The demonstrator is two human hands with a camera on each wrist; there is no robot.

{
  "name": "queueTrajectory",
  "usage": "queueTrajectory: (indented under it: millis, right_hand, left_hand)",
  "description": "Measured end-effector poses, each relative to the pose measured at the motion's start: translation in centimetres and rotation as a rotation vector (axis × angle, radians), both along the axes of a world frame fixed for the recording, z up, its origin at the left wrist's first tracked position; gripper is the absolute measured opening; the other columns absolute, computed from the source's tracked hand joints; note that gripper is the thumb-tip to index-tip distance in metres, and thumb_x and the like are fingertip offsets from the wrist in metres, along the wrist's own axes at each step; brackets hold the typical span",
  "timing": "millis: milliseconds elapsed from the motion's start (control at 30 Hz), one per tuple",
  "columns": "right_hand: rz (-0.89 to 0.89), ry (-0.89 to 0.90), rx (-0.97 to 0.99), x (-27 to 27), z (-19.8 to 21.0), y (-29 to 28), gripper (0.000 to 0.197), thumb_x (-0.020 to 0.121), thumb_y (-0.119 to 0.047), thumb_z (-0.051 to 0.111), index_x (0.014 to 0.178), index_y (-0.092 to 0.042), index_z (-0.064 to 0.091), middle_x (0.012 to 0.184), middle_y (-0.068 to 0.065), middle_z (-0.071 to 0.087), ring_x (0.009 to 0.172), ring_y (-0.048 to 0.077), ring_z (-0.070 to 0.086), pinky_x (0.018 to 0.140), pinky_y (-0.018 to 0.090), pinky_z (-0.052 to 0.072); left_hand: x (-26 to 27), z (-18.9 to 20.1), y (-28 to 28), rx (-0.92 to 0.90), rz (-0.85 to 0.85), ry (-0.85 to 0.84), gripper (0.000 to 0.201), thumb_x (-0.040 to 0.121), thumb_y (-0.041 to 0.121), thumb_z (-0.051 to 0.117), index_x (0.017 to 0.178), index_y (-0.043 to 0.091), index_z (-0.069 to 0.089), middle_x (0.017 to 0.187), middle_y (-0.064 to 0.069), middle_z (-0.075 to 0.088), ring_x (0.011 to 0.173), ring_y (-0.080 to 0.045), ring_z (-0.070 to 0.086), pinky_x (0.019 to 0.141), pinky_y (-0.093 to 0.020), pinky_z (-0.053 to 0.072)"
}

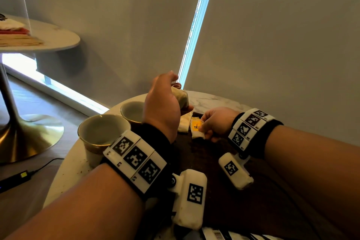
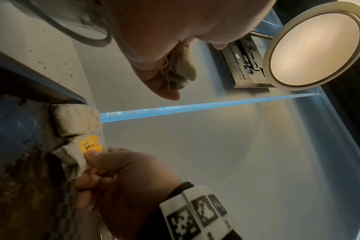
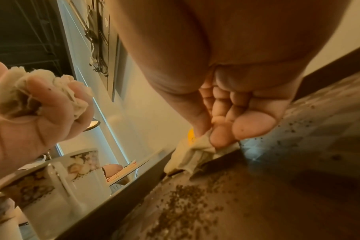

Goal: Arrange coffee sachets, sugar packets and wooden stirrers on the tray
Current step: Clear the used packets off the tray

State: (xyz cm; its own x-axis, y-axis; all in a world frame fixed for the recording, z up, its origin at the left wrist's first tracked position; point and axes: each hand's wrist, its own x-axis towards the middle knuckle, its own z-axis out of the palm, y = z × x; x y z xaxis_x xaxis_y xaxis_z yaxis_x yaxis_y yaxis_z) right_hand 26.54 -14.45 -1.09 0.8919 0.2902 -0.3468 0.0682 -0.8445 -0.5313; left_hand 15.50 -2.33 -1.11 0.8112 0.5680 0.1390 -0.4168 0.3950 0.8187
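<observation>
We are pinching a yellow-labelled sachet (image 1: 197, 128) in our right hand (image 1: 216, 122) at the tray's (image 1: 224, 191) twelve o'clock edge (likely to line it up), while our left hand (image 1: 162, 111) is clutching crumpled sachets (image 1: 181, 96) above, at eleven o'clock.

Left hand (image 1: 162, 109) covers most of the crumpled bundle (image 1: 181, 98) in its grip, so what's in it can't be told; the right hand (image 1: 216, 122) thumb cuts the yellow tag (image 1: 196, 125) print off at "TE". Dark tray (image 1: 224, 210) is mostly hidden under both forearms and wrist units. Packets at the bottom edge (image 1: 218, 236) are cropped and unreadable, and the far cup (image 1: 132, 111) sits partly behind the left hand.
</observation>
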Motion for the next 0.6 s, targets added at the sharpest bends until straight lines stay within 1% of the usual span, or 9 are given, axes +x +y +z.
queueTrajectory:
  millis: [67, 100, 233, 300, 400, 467, 533, 567, 600]
  right_hand:
    - [-0.012, -0.006, -0.014, 0.1, 0.0, 0.0, 0.022, 0.091, -0.008, 0.068, 0.112, -0.011, 0.064, 0.087, 0.009, 0.069, 0.064, 0.015, 0.063, 0.058, 0.026, 0.054]
    - [-0.009, -0.020, -0.029, 0.0, 0.1, 0.0, 0.021, 0.091, -0.010, 0.069, 0.111, -0.012, 0.064, 0.088, 0.010, 0.070, 0.067, 0.016, 0.063, 0.061, 0.028, 0.054]
    - [0.035, -0.195, -0.094, -0.5, 0.8, -0.4, 0.016, 0.089, -0.022, 0.071, 0.103, -0.020, 0.063, 0.096, 0.008, 0.072, 0.083, 0.019, 0.067, 0.083, 0.038, 0.058]
    - [0.093, -0.249, -0.092, -1.0, 1.5, -0.9, 0.017, 0.089, -0.022, 0.071, 0.105, -0.024, 0.063, 0.099, 0.005, 0.070, 0.087, 0.017, 0.066, 0.083, 0.036, 0.058]
    - [0.194, -0.040, -0.146, -2.1, 2.1, -1.4, 0.022, 0.093, -0.017, 0.066, 0.113, -0.025, 0.066, 0.110, 0.008, 0.070, 0.078, 0.015, 0.060, 0.070, 0.029, 0.053]
    - [0.187, 0.027, -0.194, -2.6, 2.1, -1.3, 0.033, 0.090, -0.014, 0.068, 0.121, -0.022, 0.060, 0.113, 0.010, 0.068, 0.076, 0.015, 0.060, 0.069, 0.029, 0.054]
    - [0.158, -0.115, -0.291, -2.7, 1.9, -1.1, 0.045, 0.086, -0.019, 0.074, 0.122, -0.026, 0.047, 0.106, 0.006, 0.065, 0.086, 0.017, 0.064, 0.080, 0.033, 0.059]
    - [0.148, -0.196, -0.333, -2.7, 1.8, -1.1, 0.050, 0.084, -0.023, 0.075, 0.121, -0.026, 0.043, 0.103, 0.004, 0.065, 0.090, 0.019, 0.064, 0.083, 0.036, 0.059]
    - [0.145, -0.253, -0.346, -2.8, 1.9, -1.1, 0.050, 0.083, -0.025, 0.076, 0.121, -0.025, 0.042, 0.100, 0.003, 0.065, 0.090, 0.018, 0.063, 0.081, 0.035, 0.058]
  left_hand:
    - [0.0, 0.1, -0.1, -0.014, 0.001, 0.004, 0.023, 0.106, 0.032, 0.040, 0.096, 0.027, 0.060, 0.105, -0.008, 0.053, 0.081, -0.024, 0.059, 0.068, -0.038, 0.055]
    - [-0.1, 0.1, -0.2, -0.008, 0.009, -0.004, 0.023, 0.107, 0.031, 0.039, 0.096, 0.028, 0.059, 0.108, -0.008, 0.053, 0.084, -0.025, 0.058, 0.070, -0.039, 0.055]
    - [-0.3, 0.2, -0.2, 0.004, 0.010, -0.009, 0.025, 0.108, 0.029, 0.037, 0.094, 0.028, 0.058, 0.110, -0.009, 0.052, 0.087, -0.027, 0.058, 0.071, -0.040, 0.055]
    - [-0.2, 0.2, -0.1, -0.006, -0.010, 0.001, 0.025, 0.107, 0.031, 0.038, 0.093, 0.026, 0.058, 0.107, -0.009, 0.053, 0.088, -0.028, 0.058, 0.068, -0.037, 0.055]
    - [-0.3, 0.3, -0.1, -0.005, -0.004, 0.007, 0.024, 0.107, 0.032, 0.038, 0.095, 0.025, 0.058, 0.109, -0.011, 0.053, 0.089, -0.028, 0.058, 0.068, -0.036, 0.056]
    - [-0.6, 0.4, -0.2, -0.001, 0.011, 0.004, 0.024, 0.103, 0.038, 0.042, 0.099, 0.022, 0.059, 0.113, -0.013, 0.055, 0.093, -0.032, 0.060, 0.072, -0.040, 0.057]
    - [-0.8, 0.4, -0.4, 0.048, 0.021, -0.001, 0.035, 0.090, 0.048, 0.047, 0.105, 0.019, 0.060, 0.120, -0.016, 0.054, 0.101, -0.038, 0.060, 0.080, -0.046, 0.058]
    - [-0.9, 0.5, -0.5, 0.039, 0.020, -0.002, 0.031, 0.091, 0.047, 0.046, 0.103, 0.022, 0.059, 0.120, -0.016, 0.053, 0.101, -0.037, 0.059, 0.080, -0.046, 0.058]
    - [-0.9, 0.5, -0.4, 0.018, 0.018, 0.000, 0.023, 0.097, 0.042, 0.043, 0.099, 0.025, 0.058, 0.118, -0.014, 0.053, 0.099, -0.035, 0.059, 0.076, -0.043, 0.057]
